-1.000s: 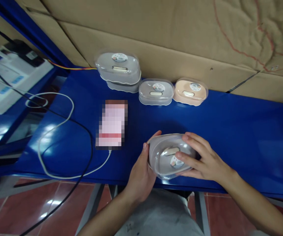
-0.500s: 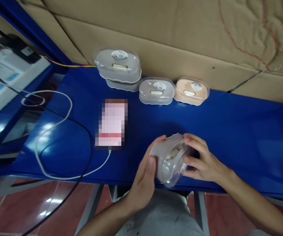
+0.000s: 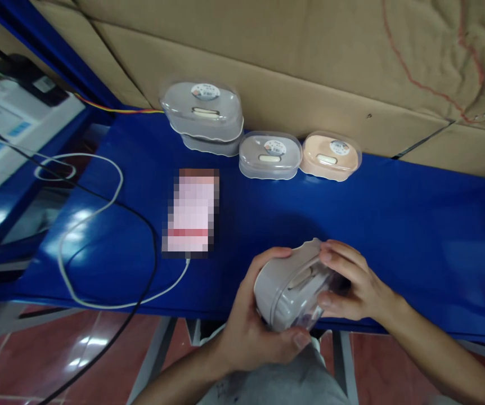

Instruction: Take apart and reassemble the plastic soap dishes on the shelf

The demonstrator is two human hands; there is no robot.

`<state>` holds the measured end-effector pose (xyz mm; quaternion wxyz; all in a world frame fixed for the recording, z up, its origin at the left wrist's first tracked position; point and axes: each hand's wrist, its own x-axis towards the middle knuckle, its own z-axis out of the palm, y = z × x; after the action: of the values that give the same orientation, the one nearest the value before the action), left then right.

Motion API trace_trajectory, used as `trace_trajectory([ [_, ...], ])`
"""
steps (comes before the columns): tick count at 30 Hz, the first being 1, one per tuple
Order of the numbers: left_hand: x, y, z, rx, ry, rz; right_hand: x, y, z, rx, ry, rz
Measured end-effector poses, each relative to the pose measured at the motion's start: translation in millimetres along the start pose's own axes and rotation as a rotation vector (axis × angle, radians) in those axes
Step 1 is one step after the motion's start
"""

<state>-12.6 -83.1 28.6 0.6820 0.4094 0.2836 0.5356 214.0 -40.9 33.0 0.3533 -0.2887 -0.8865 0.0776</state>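
Between my two hands, above the front edge of the blue table, is a grey plastic box (image 3: 276,279) with a clear domed lid, tilted on its side so the lid faces right and toward me. My left hand (image 3: 256,326) wraps its grey base from the left, with the thumb under the near end. On the lid side, my right hand (image 3: 352,281) grips with bent fingers and thumb. A pale insert or handle shows at the lid. Whether the lid is fully seated I cannot tell.
Along the cardboard wall (image 3: 268,84) stand stacked grey boxes (image 3: 202,121), another grey box (image 3: 270,157) and a peach box (image 3: 330,157). A blurred-out phone (image 3: 192,214) lies left on the blue table (image 3: 415,236), with a white cable (image 3: 61,247) attached. A black cable (image 3: 155,253) crosses nearby.
The box has come slightly lower and nearer to me and turned a little. My left thumb has shifted from its side to beneath its near end; my right fingers have shifted along the lid.
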Motion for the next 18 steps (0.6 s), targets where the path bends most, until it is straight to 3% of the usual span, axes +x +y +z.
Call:
trace_trajectory([
  [6,-1.7,1.3,-1.3,0.042,-0.025,0.02,-1.1,-4.8,2.4,0.034,0.01,0.057],
  [18,-1.2,4.1,0.2,0.056,0.051,-0.031,-3.0,-3.0,2.3,-0.059,-0.057,-0.052],
])
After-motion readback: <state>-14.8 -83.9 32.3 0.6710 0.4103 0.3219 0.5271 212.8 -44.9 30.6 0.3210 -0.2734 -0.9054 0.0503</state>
